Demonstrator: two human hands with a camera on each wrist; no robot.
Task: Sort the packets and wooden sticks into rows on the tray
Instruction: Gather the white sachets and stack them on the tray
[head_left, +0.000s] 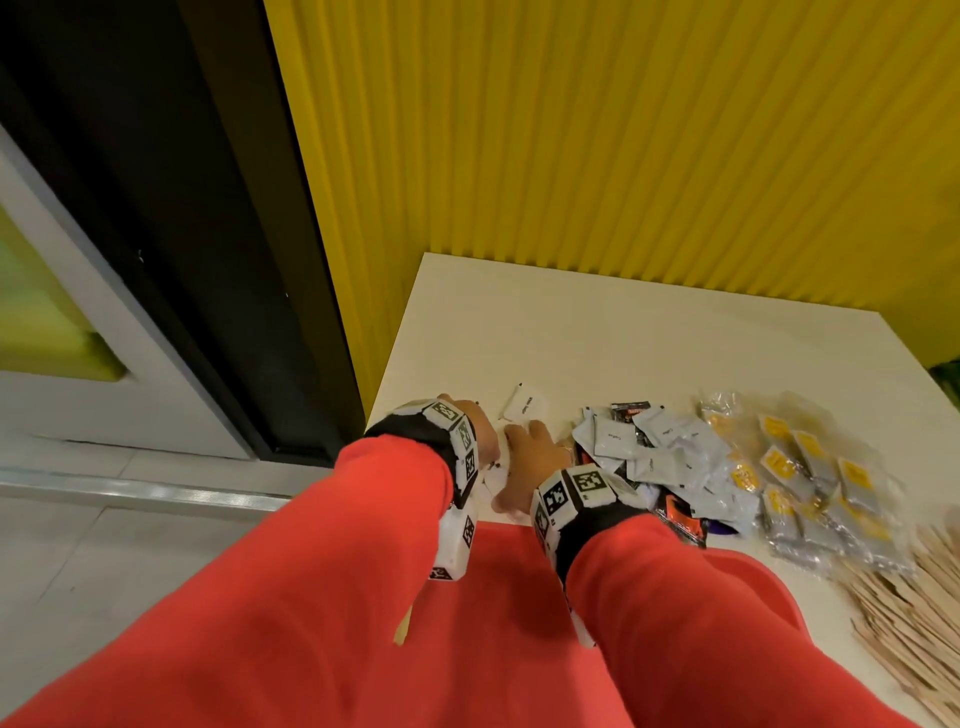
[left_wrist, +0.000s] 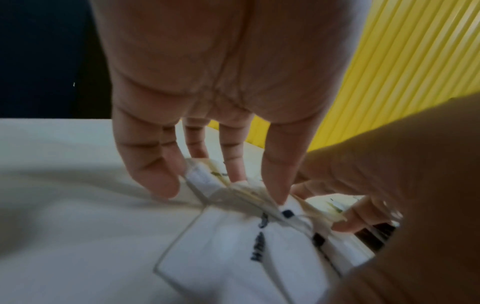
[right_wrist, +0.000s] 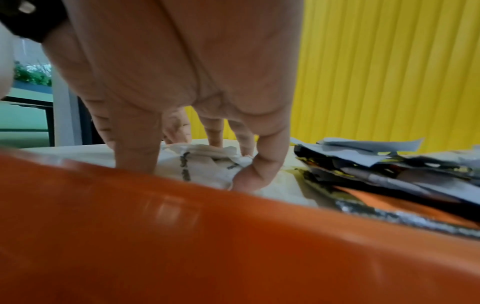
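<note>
Both my hands meet at the near left of the white table. My left hand points its fingers down and pinches a bunch of white packets that stand on edge. My right hand grips the same white packets from the other side, thumb and fingers around them. One more white packet lies alone just beyond the hands. The red tray sits at the table's front edge under my wrists. Wooden sticks lie in a heap at the near right.
Right of my hands lies a pile of grey packets over dark and orange ones. Further right are clear packets with yellow labels. A yellow ribbed wall stands behind the table. The table's left edge drops to the floor.
</note>
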